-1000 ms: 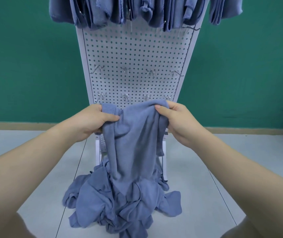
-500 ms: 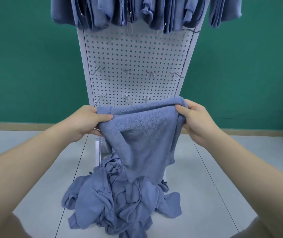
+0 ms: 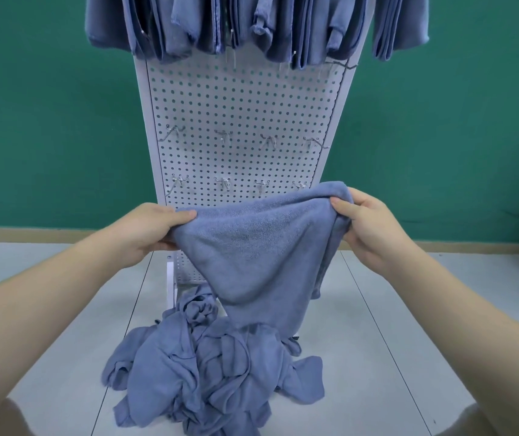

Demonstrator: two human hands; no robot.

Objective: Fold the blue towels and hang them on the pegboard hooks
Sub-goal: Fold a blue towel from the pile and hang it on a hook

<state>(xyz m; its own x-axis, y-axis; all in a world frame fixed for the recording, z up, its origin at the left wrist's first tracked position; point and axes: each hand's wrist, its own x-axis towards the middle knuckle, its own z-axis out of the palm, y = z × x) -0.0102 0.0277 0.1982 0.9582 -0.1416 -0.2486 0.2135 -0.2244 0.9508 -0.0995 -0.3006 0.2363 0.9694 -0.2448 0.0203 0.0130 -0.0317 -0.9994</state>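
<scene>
So this one's somewhere in the middle of the job, I'd say. Both hands are up in front of the pegboard (image 3: 239, 114) holding one blue towel (image 3: 261, 247) by its top edge. The left hand (image 3: 144, 229) has its grip pinched on the left corner, thumb on top and fingers underneath, and the right hand (image 3: 368, 221) has its grip curled round a bunched bit of the right corner. The towel is stretched between them and hangs down in a rough point, its tail reaching the heap below. It isn't folded yet, just opened out.

Done so far: a row of folded towels (image 3: 251, 23) already hangs along the top of the board, packed close together and covering the hooks up there.

Left to do: the pile of crumpled towels (image 3: 207, 372) on the white worktop (image 3: 393, 341) at the foot of the board looks like several more. Two rows of empty hooks (image 3: 223, 136) sit bare in the middle of the board, so there's room for them. My guess is the fold on this one comes next, then it goes on a free hook.
</scene>
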